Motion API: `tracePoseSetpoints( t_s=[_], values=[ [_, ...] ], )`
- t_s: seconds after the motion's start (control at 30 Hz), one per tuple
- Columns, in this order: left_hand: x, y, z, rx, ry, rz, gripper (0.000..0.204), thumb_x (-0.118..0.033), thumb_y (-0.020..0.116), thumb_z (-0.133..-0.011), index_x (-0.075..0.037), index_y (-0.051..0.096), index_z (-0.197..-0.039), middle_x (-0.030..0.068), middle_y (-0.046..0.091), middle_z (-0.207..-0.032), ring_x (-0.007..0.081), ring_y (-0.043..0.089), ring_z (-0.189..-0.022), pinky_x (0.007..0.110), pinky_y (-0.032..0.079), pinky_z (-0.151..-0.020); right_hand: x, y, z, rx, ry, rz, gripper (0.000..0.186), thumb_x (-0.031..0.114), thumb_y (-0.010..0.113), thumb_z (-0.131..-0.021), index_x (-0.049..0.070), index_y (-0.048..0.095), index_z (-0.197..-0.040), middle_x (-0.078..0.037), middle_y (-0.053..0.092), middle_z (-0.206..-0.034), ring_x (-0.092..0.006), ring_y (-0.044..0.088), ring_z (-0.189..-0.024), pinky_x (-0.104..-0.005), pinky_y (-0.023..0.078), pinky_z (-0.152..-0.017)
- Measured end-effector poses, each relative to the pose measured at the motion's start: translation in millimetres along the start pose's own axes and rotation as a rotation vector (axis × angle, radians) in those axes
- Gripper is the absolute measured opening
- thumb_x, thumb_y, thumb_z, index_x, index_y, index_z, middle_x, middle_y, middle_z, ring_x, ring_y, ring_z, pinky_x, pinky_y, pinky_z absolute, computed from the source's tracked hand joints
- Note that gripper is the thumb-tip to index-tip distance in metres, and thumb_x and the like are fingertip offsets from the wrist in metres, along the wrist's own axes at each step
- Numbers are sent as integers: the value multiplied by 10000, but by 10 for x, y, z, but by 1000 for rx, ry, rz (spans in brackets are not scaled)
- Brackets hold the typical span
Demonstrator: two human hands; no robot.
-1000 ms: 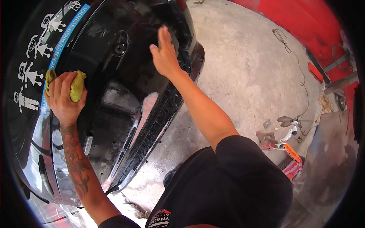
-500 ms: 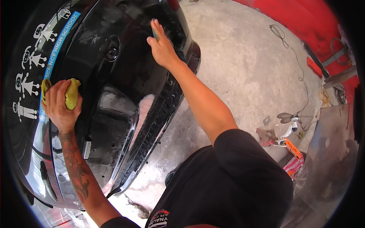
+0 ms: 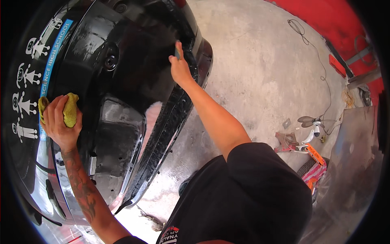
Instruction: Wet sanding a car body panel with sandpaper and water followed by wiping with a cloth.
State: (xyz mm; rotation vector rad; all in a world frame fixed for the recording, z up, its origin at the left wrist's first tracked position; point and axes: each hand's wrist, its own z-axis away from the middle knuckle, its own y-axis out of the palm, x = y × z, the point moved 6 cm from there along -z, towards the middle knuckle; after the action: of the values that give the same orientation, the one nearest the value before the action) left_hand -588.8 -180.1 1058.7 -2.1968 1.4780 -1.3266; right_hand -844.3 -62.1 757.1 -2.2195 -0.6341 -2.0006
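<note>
The black rear of a car (image 3: pixel 140 61) takes up the left and middle of the head view. My left hand (image 3: pixel 61 124) is closed round a folded yellow-green cloth (image 3: pixel 70 110). That cloth rests on the bodywork beside a blue sticker strip (image 3: pixel 55 57) along the glass. Farther right, my right hand (image 3: pixel 181 72) is against the dark tailgate panel near its right edge, thumb apart from the fingers. Between them shows the edge of a small grey-green flat piece (image 3: pixel 177 52); its kind I cannot make out. The palm side of this hand is hidden.
White figure stickers (image 3: pixel 28 75) line the rear glass. Right of the car lies a concrete floor (image 3: pixel 252 69) with a dark cable (image 3: pixel 321 65). A small fan (image 3: pixel 310 122), an orange tool (image 3: pixel 315 153) and a large worn panel (image 3: pixel 353 162) stand at the right, with red bodywork (image 3: pixel 333 20) beyond.
My right hand has slid nearer to me and rightward along the panel. The left hand with the cloth stays at about the same spot on the car. The whole view has shifted slightly.
</note>
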Motion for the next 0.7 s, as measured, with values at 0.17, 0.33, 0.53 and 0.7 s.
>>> tracePoseSetpoints(
  t_s=[0.17,0.33,0.53,0.7],
  values=[
    [11,-8,-3,41,3,-42,377,-146,743,-770,-133,669,-1139,22,683,-1122,266,642,-1023,416,459,-922,-381,32,104,-41,98,-101,707,241,394,-967,-24,147,-1574,-212,128,-1658,-321,112,-1542,-330,177,-1217],
    [51,-9,60,26,-16,-58,402,-186,759,-734,-159,682,-1128,4,682,-1123,258,637,-1025,414,442,-927,-432,187,426,13,-25,-193,695,192,405,-970,-48,145,-1568,-220,146,-1653,-283,92,-1547,-315,143,-1225],
    [27,27,16,26,-10,-42,409,-200,755,-745,-164,677,-1144,1,682,-1129,258,637,-1029,409,442,-917,-365,-58,36,-60,-11,-194,668,201,417,-981,-98,200,-1538,-219,171,-1648,-257,131,-1542,-297,114,-1221],
    [0,-26,21,28,-6,-56,375,-144,747,-770,-138,672,-1136,17,686,-1124,268,646,-1005,404,466,-907,-419,585,1261,150,-47,-142,760,89,447,-985,-35,-16,-1574,-205,-52,-1668,-263,-56,-1545,-336,7,-1234]
  ],
)
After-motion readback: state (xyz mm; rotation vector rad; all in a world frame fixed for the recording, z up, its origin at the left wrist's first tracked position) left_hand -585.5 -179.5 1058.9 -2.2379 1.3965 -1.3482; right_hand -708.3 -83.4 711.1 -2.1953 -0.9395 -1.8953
